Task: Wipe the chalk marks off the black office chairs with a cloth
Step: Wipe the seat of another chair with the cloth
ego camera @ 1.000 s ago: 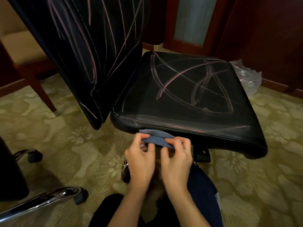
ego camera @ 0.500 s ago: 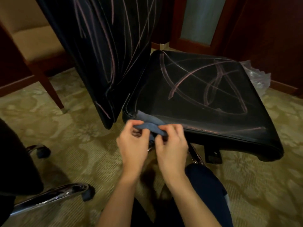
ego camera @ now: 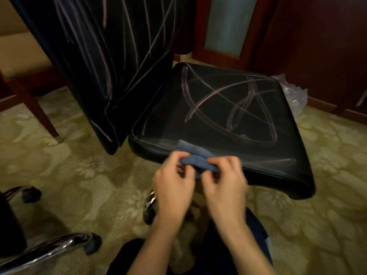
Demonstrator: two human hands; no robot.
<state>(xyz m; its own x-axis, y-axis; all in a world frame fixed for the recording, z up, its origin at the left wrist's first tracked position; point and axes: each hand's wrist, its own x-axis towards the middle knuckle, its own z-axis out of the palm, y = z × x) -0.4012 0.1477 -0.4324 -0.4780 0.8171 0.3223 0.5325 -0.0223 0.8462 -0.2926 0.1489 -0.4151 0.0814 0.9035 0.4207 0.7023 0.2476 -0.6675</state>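
A black office chair fills the middle of the view. Its seat (ego camera: 218,120) carries crossing pink chalk marks (ego camera: 234,100), and its backrest (ego camera: 103,56) at the upper left is streaked with more chalk lines. A folded blue cloth (ego camera: 196,162) lies against the seat's near edge. My left hand (ego camera: 172,185) pinches the cloth's left end. My right hand (ego camera: 224,185) pinches its right end. Both hands are blurred by motion.
Patterned beige carpet (ego camera: 79,155) covers the floor. A second chair's chrome base and casters (ego camera: 59,247) sit at the lower left. A wooden chair (ego camera: 29,92) stands at the far left, a crumpled plastic bag (ego camera: 294,94) at the right, dark wood doors behind.
Both hands have kept hold of the cloth and brought it up from below the seat edge onto the seat's near rim. The view has shifted slightly.
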